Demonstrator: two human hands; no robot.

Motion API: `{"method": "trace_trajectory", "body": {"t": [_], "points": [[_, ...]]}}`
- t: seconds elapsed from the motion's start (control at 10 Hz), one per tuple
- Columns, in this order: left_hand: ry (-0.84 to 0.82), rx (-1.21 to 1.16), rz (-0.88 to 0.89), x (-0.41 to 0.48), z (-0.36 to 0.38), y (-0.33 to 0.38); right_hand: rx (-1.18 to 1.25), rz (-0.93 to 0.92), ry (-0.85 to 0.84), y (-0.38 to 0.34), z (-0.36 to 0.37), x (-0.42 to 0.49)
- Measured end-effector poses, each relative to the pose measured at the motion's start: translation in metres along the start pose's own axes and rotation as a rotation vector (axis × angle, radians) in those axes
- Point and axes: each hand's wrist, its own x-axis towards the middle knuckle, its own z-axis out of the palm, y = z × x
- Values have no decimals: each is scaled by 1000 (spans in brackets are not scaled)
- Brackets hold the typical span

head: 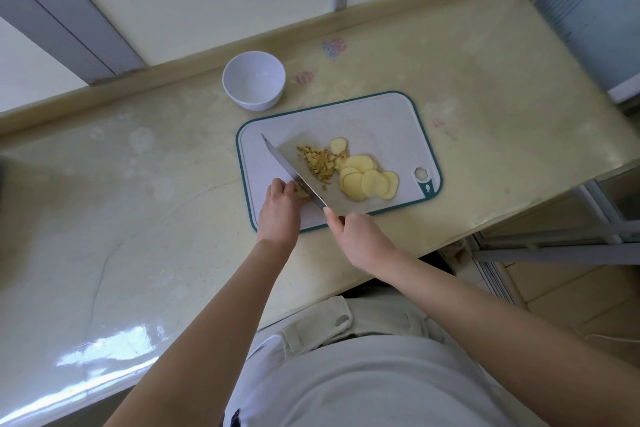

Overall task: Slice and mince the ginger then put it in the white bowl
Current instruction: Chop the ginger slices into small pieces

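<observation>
Teal-rimmed white cutting board (381, 121) sat on the cream worktop (138, 218), near its front edge. Right hand (360, 236) was clenched round the kitchen knife (294, 173) handle, forefinger along the spine for control. The blade lay diagonally across the board's left half. Left hand (280, 204) had its fingers curled over a ginger clump (300, 193) at the board's near-left, tight against the blade's left side, probably to pin it and keep the fingertips back. Minced ginger pile (318, 161) lay mid-board, right of the blade. Ginger slices (369, 182) were fanned overlapping toward the near-right corner, likely queued. An end stub (338, 145) sat just behind them. White bowl (254, 80) stood empty just off the board's far-left corner, handy for transfer. Judged mid-mince; nothing bowled yet.
</observation>
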Motion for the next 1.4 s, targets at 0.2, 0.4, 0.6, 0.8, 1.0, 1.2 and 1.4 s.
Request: {"method": "trace_trajectory", "body": {"t": [0.2, 0.4, 0.6, 0.8, 1.0, 1.2, 1.4], "points": [[-7, -24, -8, 0, 4, -2, 31, 20, 3, -6, -12, -2], [-11, -21, 30, -4, -1, -1, 4, 36, -7, 0, -17, 3], [-25, -61, -25, -4, -1, 2, -42, 8, 36, -3, -21, 4], [-1, -149, -68, -5, 1, 11, -49, 4, 34, -6, -28, 2], [-6, -208, -65, -4, -1, 8, -46, -10, 54, -7, -28, -3], [30, -272, -66, -9, -1, 6, -22, 19, 63, -8, -26, -7], [67, -300, -76, -8, -3, 7, -3, 39, 51, -10, -24, -11]]}}
